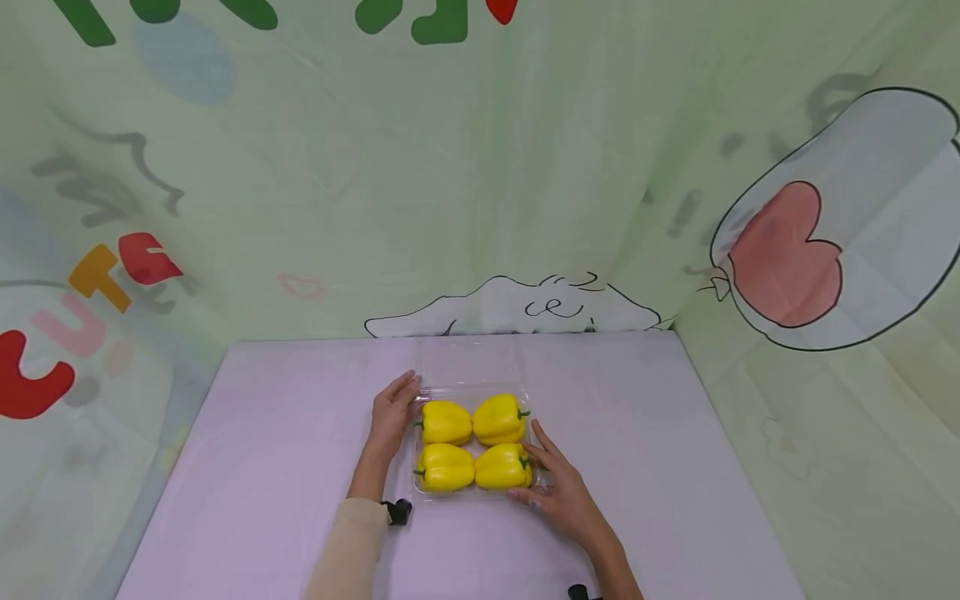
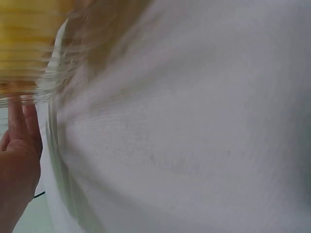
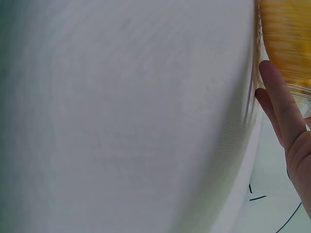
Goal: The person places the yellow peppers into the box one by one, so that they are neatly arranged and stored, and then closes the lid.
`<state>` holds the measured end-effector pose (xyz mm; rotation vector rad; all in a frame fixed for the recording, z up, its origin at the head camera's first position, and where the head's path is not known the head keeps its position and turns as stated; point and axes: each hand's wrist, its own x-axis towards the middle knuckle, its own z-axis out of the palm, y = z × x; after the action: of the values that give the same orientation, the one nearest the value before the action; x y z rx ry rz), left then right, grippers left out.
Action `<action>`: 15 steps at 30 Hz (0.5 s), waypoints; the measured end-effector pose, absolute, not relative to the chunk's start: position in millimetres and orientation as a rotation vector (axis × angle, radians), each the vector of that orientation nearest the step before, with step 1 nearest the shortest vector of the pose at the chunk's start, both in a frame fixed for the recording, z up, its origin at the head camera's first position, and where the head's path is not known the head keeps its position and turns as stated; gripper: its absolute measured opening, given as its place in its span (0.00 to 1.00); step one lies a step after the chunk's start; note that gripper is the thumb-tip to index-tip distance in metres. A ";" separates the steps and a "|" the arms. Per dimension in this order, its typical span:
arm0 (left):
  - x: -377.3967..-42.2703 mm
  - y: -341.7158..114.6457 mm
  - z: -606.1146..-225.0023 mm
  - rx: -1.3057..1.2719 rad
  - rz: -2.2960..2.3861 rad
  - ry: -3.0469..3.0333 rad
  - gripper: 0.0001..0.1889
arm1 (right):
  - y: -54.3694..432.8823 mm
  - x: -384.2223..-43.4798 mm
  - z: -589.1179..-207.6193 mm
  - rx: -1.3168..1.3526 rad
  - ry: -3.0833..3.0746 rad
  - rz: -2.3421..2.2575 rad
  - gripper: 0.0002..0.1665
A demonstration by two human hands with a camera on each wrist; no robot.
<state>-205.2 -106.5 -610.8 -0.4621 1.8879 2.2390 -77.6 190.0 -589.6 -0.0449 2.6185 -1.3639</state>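
Observation:
A clear plastic clamshell box sits on the table with several yellow bell peppers in it, in two rows, green stems pointing outward. Its see-through lid is folded back flat behind it. My left hand touches the box's left side near the back corner, fingers extended. At the front right corner is my right hand, its fingers spread along the side and the thumb by the front edge. The right wrist view shows straight fingers against the ridged plastic wall. Left fingertips are partly hidden behind the box.
A pale lilac cloth covers the table. Light green printed curtains with letters and balloon drawings stand behind it and on both sides. Black wrist cameras are strapped to the forearms.

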 end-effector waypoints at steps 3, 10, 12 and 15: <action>-206.3 -108.0 -611.5 -0.443 2.207 1.936 0.28 | 190.5 -77.3 -589.8 -0.050 2.622 -1.366 0.51; -206.6 -109.6 -606.0 -0.356 2.240 1.962 0.26 | 191.0 -76.3 -588.9 -0.057 2.621 -1.375 0.51; -206.6 -109.8 -604.1 -0.316 2.290 1.936 0.24 | 191.1 -76.1 -589.3 -0.059 2.620 -1.379 0.51; -206.1 -110.1 -600.8 -0.252 2.382 1.876 0.21 | 191.2 -76.0 -590.5 -0.061 2.621 -1.384 0.51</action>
<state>-206.1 -110.1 -600.8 -0.2521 1.8764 2.3816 -76.0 191.2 -590.5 -0.0608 2.6214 -1.3839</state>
